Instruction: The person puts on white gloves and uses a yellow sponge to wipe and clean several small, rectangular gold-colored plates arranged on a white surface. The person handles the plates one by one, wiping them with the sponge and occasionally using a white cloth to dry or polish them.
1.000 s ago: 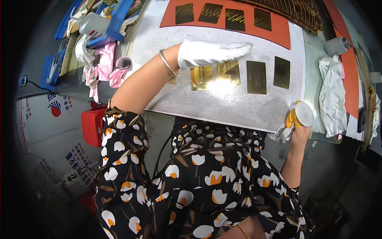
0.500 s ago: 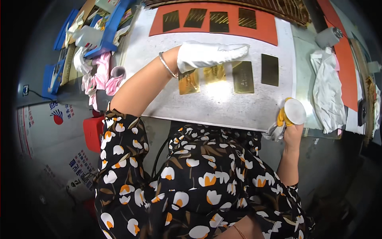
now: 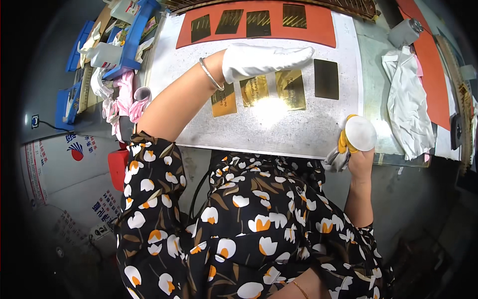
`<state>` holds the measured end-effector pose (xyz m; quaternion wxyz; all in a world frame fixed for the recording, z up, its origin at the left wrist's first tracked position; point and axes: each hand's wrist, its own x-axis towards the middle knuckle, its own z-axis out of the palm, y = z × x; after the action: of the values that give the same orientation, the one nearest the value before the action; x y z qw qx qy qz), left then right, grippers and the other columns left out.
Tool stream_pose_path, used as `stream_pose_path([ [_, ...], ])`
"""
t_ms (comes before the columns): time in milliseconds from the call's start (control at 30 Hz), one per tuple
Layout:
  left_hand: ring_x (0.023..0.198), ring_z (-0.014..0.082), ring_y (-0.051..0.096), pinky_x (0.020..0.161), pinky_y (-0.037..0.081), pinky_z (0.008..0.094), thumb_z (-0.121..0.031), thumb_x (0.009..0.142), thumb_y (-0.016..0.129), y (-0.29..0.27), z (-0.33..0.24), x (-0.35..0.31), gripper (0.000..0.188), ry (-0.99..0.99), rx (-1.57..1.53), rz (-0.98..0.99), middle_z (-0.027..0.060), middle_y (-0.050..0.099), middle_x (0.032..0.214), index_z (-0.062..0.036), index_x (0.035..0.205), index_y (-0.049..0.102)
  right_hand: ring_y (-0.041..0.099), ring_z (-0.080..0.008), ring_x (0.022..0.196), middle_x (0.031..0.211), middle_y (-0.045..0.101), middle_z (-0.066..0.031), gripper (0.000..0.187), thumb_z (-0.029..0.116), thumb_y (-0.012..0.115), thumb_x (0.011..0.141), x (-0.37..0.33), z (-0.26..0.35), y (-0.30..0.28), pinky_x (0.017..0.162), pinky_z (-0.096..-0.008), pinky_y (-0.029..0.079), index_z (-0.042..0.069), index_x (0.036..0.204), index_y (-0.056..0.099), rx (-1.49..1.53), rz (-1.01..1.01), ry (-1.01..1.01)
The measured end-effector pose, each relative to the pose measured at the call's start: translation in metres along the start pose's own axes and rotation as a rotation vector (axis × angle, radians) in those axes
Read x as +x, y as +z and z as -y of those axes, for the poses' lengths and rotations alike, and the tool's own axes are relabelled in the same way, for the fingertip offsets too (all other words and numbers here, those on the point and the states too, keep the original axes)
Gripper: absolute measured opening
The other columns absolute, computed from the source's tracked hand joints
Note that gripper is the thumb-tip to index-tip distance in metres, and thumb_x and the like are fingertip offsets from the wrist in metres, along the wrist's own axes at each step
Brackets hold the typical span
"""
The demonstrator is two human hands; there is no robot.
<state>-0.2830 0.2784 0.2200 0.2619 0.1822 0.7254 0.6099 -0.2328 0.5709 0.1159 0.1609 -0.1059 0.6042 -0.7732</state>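
My left hand (image 3: 266, 62), in a white cloth glove, is stretched flat with its fingers together over a row of thin rectangular metal plates. Three shiny gold plates lie in the row: the left one (image 3: 224, 102), the middle one (image 3: 255, 92) and the right one (image 3: 291, 92); the glove covers some of their upper edges. A dark plate (image 3: 326, 79) lies right of the fingertips. At the table's front right, my right hand (image 3: 354, 155) is closed round a white round-faced thing (image 3: 361, 133), with yellow-tipped glove fingers and greyish cloth beside it. Its exact kind is unclear.
Several dark plates rest on an orange mat (image 3: 318, 37) at the back. Right of the white work sheet (image 3: 229, 137) are a white glove (image 3: 406, 104) and a grey-white bottle (image 3: 404, 34). Blue bins (image 3: 132, 50), white bottles and pink gloves (image 3: 124, 94) crowd the left.
The whole view has shifted slightly. Relative to the plates, my left hand has slid a little right, toward the dark plate. My right hand keeps its hold at the front edge.
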Motion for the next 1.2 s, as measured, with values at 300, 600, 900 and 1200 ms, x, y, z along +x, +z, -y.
stream_pose_path([
  [300, 0.130, 0.0179, 0.033, 0.108, 0.025, 0.0302, -0.043, 0.095, 0.036, -0.003, 0.007, 0.027, 0.060, -0.002, 0.019, 0.061, 0.0089, 0.034, 0.141, -0.0023, 0.138, 0.029, 0.054, -0.0100, 0.066, 0.078, 0.058, -0.0051, 0.029, -0.004, 0.043, 0.082, 0.000, 0.003, -0.003, 0.059, -0.0232, 0.044, -0.004, 0.110, 0.050, -0.096, 0.019, 0.016],
  [600, 0.125, 0.0162, 0.039, 0.107, 0.026, 0.0265, -0.046, 0.092, 0.044, 0.007, 0.016, 0.078, 0.064, -0.043, 0.106, 0.080, 0.0084, 0.041, 0.136, -0.0018, 0.137, 0.032, 0.057, -0.0099, 0.070, 0.082, 0.060, -0.0051, 0.025, -0.001, 0.046, 0.083, -0.001, -0.005, -0.012, 0.062, -0.0238, 0.046, -0.004, 0.108, 0.052, -0.011, 0.070, 0.040],
  [900, 0.124, 0.0363, 0.037, 0.101, 0.032, 0.0449, -0.061, 0.068, 0.060, 0.089, -0.021, 0.024, 0.083, 0.407, 0.853, -0.007, 0.0213, 0.038, 0.132, -0.0037, 0.126, 0.043, 0.056, -0.0090, 0.071, 0.086, 0.060, -0.0047, 0.021, 0.005, 0.053, 0.086, 0.009, 0.020, -0.022, 0.059, -0.0234, 0.045, -0.001, 0.106, 0.056, -0.022, 0.586, 0.496],
  [1200, 0.090, 0.0351, 0.052, 0.078, 0.045, 0.0399, -0.048, 0.062, 0.073, 0.116, 0.013, -0.011, 0.078, 0.361, 0.676, -0.112, 0.0157, 0.051, 0.104, -0.0018, 0.119, 0.046, 0.059, -0.0121, 0.084, 0.096, 0.063, -0.0051, 0.029, 0.019, 0.059, 0.087, 0.035, 0.039, 0.016, 0.071, -0.0245, 0.048, 0.001, 0.109, 0.059, -0.002, 0.916, 0.899],
])
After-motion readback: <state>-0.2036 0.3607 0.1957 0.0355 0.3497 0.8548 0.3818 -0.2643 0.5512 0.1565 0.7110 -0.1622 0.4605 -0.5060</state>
